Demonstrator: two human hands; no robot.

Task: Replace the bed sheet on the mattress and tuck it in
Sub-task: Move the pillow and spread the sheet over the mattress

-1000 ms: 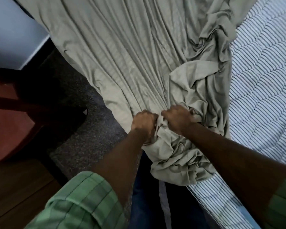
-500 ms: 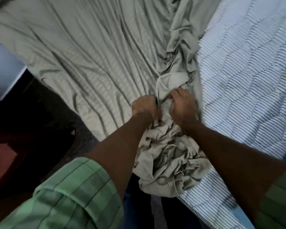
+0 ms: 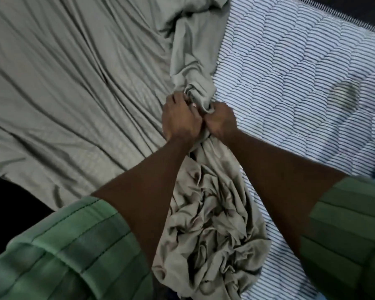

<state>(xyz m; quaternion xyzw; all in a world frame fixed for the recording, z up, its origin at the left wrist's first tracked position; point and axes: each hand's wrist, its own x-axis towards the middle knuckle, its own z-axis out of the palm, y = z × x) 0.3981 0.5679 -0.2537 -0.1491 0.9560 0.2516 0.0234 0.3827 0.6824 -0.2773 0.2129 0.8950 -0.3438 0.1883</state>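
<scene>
Striped quilted mattress (image 3: 301, 83) fills the right side from our head cam, with the grey-green bed sheet (image 3: 63, 87) spread over the left half, its bunched ridge running from top centre down toward us. Our left hand (image 3: 179, 118) and right hand (image 3: 220, 121) sit side by side, touching, both fists clenched tight on that gathered sheet.

1 grey-green sheet (image 3: 74, 87); 1 striped mattress (image 3: 301, 79); 2 hands, left (image 3: 180, 118) and right (image 3: 220, 121); 2 green sleeves (image 3: 74, 252); perhaps 1 stain (image 3: 344, 94) on the mattress, too blurred to tell.
</scene>
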